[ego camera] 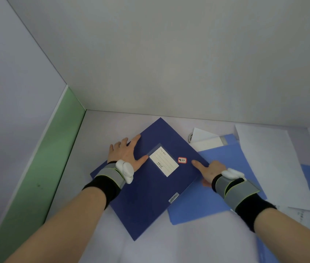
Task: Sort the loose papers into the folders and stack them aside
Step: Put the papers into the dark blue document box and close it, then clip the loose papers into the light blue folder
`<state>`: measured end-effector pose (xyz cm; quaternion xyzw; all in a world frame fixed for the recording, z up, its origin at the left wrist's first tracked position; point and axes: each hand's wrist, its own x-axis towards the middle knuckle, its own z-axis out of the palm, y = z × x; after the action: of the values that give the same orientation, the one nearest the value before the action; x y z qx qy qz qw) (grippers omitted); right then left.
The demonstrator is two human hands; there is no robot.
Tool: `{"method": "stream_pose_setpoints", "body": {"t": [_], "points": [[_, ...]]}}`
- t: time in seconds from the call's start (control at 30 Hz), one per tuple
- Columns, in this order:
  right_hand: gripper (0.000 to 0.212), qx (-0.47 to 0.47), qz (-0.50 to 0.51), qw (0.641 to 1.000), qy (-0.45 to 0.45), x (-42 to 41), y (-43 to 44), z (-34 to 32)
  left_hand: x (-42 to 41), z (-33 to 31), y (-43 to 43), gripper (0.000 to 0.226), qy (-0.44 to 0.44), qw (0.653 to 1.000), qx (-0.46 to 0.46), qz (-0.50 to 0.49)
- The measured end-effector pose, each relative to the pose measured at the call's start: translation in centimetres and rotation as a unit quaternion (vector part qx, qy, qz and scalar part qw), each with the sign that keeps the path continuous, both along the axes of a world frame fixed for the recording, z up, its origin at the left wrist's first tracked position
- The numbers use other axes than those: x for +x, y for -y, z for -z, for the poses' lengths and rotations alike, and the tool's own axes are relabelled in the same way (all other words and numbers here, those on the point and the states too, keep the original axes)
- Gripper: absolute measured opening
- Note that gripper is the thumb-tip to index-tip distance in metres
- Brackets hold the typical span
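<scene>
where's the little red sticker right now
In the head view the red sticker sits on the dark blue file box, just right of its white label, with the right hand pointing beside it.

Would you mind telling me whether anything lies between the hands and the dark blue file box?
Nothing visible does: the left hand lies flat on the file box at its left edge, and the right hand touches its right edge, index finger on the cover.
</scene>
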<state>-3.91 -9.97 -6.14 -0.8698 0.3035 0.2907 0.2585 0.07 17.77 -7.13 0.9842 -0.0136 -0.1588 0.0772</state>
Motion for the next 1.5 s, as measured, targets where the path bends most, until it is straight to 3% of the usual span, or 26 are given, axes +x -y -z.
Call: {"method": "stream_pose_setpoints", "body": {"t": [0.13,0.23,0.6,0.8,1.0,1.13,1.27,1.5], "points": [[0.052,0.160,0.122,0.979,0.017,0.5,-0.8,0.0,-0.1,0.2,-0.3,0.075,0.007,1.000,-0.020,-0.011],[0.042,0.227,0.173,0.958,0.022,1.2,-1.6,-0.4,-0.1,0.1,-0.5,0.075,0.006,0.999,-0.024,-0.023],[0.014,0.266,0.171,0.939,0.134,6.3,-7.5,-0.6,0.5,0.9,-5.3,0.079,0.034,0.990,0.000,-0.134],[0.044,0.302,0.190,0.923,0.145,8.6,-11.3,0.5,1.4,1.5,-9.0,0.081,0.019,0.986,-0.008,-0.168],[0.037,0.353,0.168,0.913,0.121,9.8,-13.2,0.7,1.9,1.2,-10.4,0.079,0.030,0.981,-0.026,-0.191],[0.056,0.368,0.149,0.913,0.094,10.4,-14.4,1.5,2.1,1.6,-11.3,0.076,0.037,0.980,-0.020,-0.196],[0.067,0.404,0.138,0.899,0.099,10.5,-15.3,2.0,2.1,2.6,-12.3,0.069,0.047,0.985,-0.002,-0.169],[0.064,0.406,0.114,0.898,0.125,11.6,-17.4,2.8,3.0,3.6,-13.1,0.053,0.110,0.991,-0.024,-0.070]]}}
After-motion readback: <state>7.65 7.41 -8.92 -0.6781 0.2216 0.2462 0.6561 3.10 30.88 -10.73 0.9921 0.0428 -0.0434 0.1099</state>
